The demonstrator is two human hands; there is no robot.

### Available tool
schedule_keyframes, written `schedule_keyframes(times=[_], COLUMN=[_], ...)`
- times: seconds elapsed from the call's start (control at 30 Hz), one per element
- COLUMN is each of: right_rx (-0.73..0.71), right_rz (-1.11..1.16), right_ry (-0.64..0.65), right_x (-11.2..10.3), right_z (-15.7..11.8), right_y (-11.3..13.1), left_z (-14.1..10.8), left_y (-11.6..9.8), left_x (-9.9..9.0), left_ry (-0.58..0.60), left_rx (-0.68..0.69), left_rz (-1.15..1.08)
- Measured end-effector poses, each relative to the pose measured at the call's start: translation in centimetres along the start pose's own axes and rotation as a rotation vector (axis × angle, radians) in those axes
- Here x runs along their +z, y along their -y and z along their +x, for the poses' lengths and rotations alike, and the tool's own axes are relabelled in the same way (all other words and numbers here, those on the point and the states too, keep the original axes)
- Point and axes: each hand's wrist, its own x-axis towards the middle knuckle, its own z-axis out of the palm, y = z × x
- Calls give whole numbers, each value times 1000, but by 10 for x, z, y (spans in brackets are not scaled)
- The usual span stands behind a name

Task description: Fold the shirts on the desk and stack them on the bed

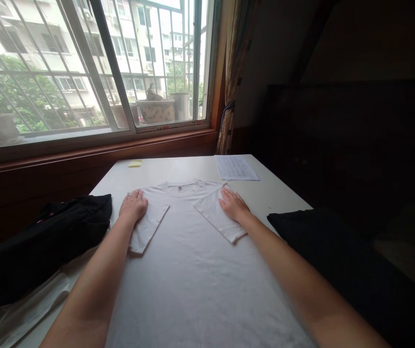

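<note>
A white T-shirt (193,270) lies spread on the table, its neckline at the far end and both short sleeves folded inward over the body. My left hand (134,204) rests on the shoulder fold by the left sleeve, palm down, with its fingers on the cloth. On the other shoulder, my right hand (233,204) lies flat over the folded right sleeve (216,215), fingers stretched out. Neither hand grips the fabric. The shirt's lower hem is outside the view.
Black clothing (55,241) is heaped at the left over pale cloth (22,309). Dark fabric (323,251) lies at the right table edge. Yellow sticky notes (135,164) and a printed sheet (237,167) are on the white table (182,166), below a barred window (120,72).
</note>
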Motion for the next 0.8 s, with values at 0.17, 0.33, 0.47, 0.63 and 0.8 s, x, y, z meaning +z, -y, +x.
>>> schedule_keyframes(times=[0.17,0.33,0.47,0.63,0.8], right_rx=[-79,-262,-313,-309,-358], right_rz=[-1,75,136,178,242], right_ry=[0,-84,-110,-121,-213], right_x=[-2,4,4,-1,-9], right_z=[-35,-77,-95,-95,-101], right_y=[7,19,21,21,23], left_z=[0,-2,-9,-32,-91], left_y=[0,0,-3,-21,-44], left_x=[0,-3,-11,-23,-28], left_ry=[-17,-55,-90,-108,-4], left_rx=[0,18,42,136,347], left_rz=[-8,-18,-27,-47,-58])
